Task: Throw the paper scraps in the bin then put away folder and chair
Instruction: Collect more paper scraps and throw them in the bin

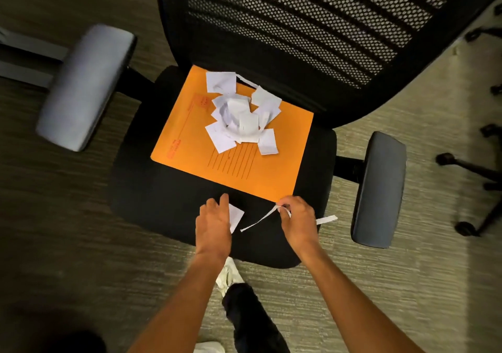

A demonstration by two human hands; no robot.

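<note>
An orange folder [239, 160] lies on the black seat of an office chair [152, 198]. A heap of white paper scraps [241, 116] sits on the folder's far half. My left hand [213, 222] rests over a small white scrap [235, 215] on the seat's front part, fingers lightly bent on it. My right hand [297, 221] pinches a long thin paper strip [258, 221] just off the folder's near corner. Another strip piece [327, 219] pokes out to the right of that hand.
The chair has a black mesh backrest [312, 27] and two grey armrests [84, 86] [380, 189]. Carpet floor surrounds it. The wheeled base of another chair [472, 184] stands at the right. My leg and white shoe [231, 274] are under the seat's front edge.
</note>
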